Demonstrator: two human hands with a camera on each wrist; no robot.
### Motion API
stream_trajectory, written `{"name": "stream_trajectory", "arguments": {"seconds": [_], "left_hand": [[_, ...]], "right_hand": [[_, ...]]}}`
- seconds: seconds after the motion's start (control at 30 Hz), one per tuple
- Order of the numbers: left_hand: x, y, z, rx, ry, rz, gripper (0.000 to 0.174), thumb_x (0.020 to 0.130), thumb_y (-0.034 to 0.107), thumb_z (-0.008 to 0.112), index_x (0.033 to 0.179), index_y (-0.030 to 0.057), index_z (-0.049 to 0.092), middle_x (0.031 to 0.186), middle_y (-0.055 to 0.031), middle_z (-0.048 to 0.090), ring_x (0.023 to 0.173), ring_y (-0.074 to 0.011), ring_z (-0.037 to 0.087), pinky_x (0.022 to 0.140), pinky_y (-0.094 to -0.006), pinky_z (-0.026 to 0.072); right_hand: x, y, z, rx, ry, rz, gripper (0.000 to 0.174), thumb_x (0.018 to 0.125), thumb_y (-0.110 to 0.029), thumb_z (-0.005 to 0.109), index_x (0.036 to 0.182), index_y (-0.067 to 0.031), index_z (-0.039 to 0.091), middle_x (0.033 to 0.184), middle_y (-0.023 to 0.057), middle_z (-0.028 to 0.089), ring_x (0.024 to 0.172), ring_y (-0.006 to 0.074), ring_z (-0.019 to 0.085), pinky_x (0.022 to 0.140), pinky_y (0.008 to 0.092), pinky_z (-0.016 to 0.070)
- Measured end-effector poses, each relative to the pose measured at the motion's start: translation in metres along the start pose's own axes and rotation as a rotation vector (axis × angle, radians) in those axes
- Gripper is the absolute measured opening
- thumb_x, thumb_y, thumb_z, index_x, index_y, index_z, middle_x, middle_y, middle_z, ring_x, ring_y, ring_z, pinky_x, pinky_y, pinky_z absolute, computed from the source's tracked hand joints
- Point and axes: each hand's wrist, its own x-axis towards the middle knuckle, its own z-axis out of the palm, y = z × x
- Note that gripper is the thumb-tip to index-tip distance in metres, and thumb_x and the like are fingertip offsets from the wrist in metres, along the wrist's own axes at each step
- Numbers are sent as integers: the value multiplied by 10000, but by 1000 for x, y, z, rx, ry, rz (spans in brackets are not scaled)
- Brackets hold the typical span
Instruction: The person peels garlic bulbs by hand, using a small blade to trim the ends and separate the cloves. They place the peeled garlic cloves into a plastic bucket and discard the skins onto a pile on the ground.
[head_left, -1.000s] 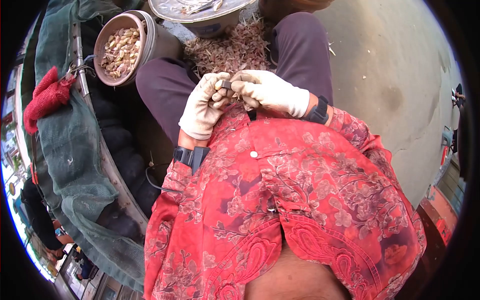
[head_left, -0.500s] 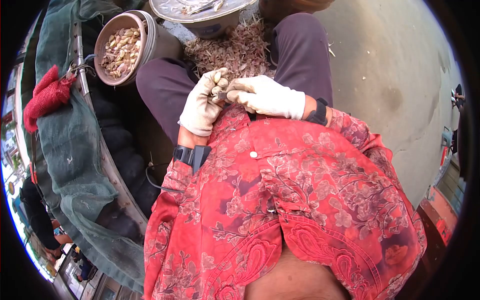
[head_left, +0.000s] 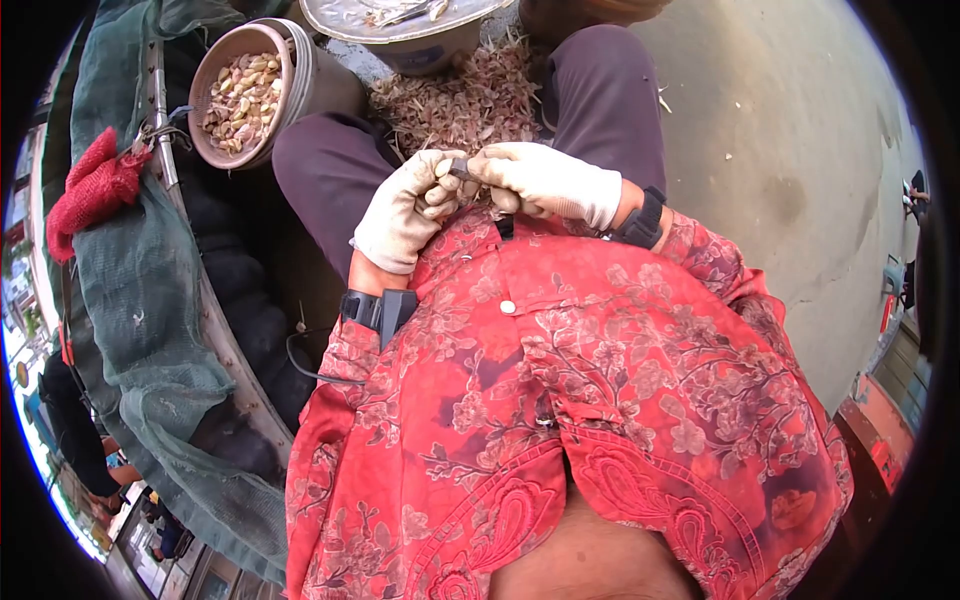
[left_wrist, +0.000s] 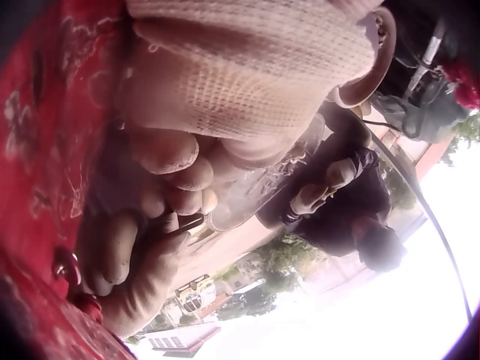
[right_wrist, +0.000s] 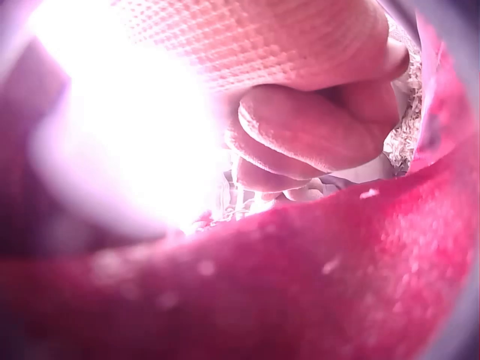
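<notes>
In the head view both hands wear whitish gloves and meet above the lap. The right hand (head_left: 553,183) pinches a small dark blade (head_left: 460,169) whose end lies against the fingertips of the left hand (head_left: 405,212). The left fingers are curled round garlic cloves, mostly hidden by the glove; a pale clove (left_wrist: 209,201) shows at the fingertips in the left wrist view, beside the blade (left_wrist: 190,224). The right wrist view shows the curled gloved fingers (right_wrist: 315,131), with strong glare at the left.
A bucket (head_left: 196,104) of garlic cloves (head_left: 243,105) stands at upper left. Skins (head_left: 465,100) lie in a heap between the knees, below a lidded tub (head_left: 425,50). Green netting (head_left: 150,300) and a red mesh bag (head_left: 98,195) are at left. Another gloved person (left_wrist: 352,199) sits opposite.
Half a second ago the left hand lay more open, showing several cloves; its fingers have since closed over them. The right hand has risen slightly, bringing the blade to the left fingertips.
</notes>
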Motion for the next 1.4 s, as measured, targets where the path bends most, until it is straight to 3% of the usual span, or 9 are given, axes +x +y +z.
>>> {"name": "stream_trajectory", "arguments": {"seconds": [0.3,0.53,0.6,0.73,0.8,0.9,1.17,1.27,1.4], "left_hand": [[5,-6,-8,-262,-192,-44,277,968,171,529,1131,-53,542,767,-38,542,573,-57,406,512,-177,360],[9,-10,-11,-339,-172,-71,262,966,160,533,1123,-48,553,768,-33,550,573,-69,421,497,-183,361],[10,-7,-8,-286,-126,-17,262,968,166,537,1125,-42,559,782,-37,567,572,-69,423,496,-185,362],[8,-2,2,-108,84,28,461,1005,379,456,1152,-48,550,805,-26,586,603,-56,451,512,-183,364],[5,0,2,-70,4,30,463,999,380,470,1174,-41,551,830,-20,584,650,-57,464,539,-181,368],[-2,-2,9,211,73,139,398,984,319,511,1185,-22,561,884,-8,582,710,-65,470,590,-179,366],[8,-1,-5,107,2,26,350,992,290,494,1137,-18,577,800,27,550,651,-41,439,574,-177,341],[7,0,5,173,204,50,395,1008,318,461,1149,-35,566,756,64,517,606,-29,412,563,-181,326],[7,3,-2,157,139,46,394,1011,304,458,1175,-39,557,743,65,507,616,-34,411,572,-184,331]], "right_hand": [[0,2,-2,142,-122,-32,231,988,-319,482,1012,-99,548,631,-61,448,455,19,297,396,188,224],[3,5,5,30,-9,-77,216,987,-299,485,988,-93,549,625,-51,438,471,40,324,426,198,254],[15,15,7,86,47,-182,210,983,-285,494,970,-83,552,624,-47,439,489,48,336,441,208,266],[6,3,4,28,97,-99,210,973,-279,511,968,-74,555,623,-47,442,497,47,341,440,211,266],[4,2,2,41,103,-109,211,973,-282,508,969,-76,554,623,-48,447,493,44,342,435,211,263],[3,-3,6,53,105,-107,206,972,-277,504,959,-78,557,621,-50,451,490,41,344,430,209,257],[19,21,6,96,38,-156,194,949,-223,515,944,-41,581,670,-33,480,576,55,401,536,216,348],[-3,-6,9,-236,-95,-28,226,957,-232,523,938,-19,597,695,-23,512,595,57,430,556,219,359],[11,13,3,-41,7,-132,278,970,-306,504,971,-49,611,632,-34,473,541,56,396,501,223,334]]}}
